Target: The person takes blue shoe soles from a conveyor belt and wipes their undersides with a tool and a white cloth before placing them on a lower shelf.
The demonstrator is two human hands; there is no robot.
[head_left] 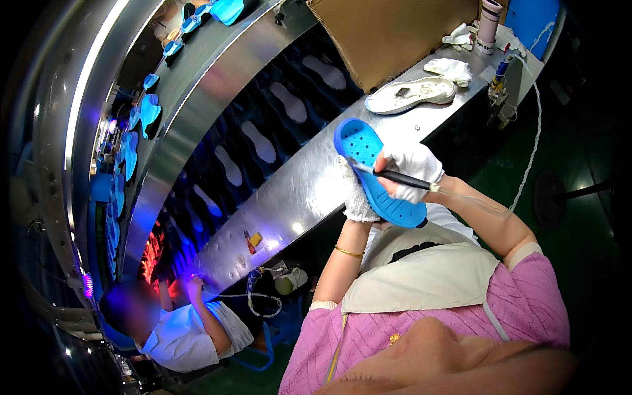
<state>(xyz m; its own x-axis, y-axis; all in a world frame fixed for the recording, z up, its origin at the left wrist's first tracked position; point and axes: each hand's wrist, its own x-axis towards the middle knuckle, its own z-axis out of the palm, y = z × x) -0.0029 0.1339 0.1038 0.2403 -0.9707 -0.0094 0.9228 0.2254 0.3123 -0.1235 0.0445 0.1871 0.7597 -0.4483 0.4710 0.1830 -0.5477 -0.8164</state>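
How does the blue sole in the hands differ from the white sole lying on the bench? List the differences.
1. The blue sole is bright blue; the white sole is off-white.
2. The blue sole is held up off the bench by the gloved left hand, while the right hand holds a dark brush across it; the white sole lies flat on the metal bench, untouched.
3. The blue sole shows small holes at its front; the white one carries a small dark patch.

Both are elongated shoe soles.
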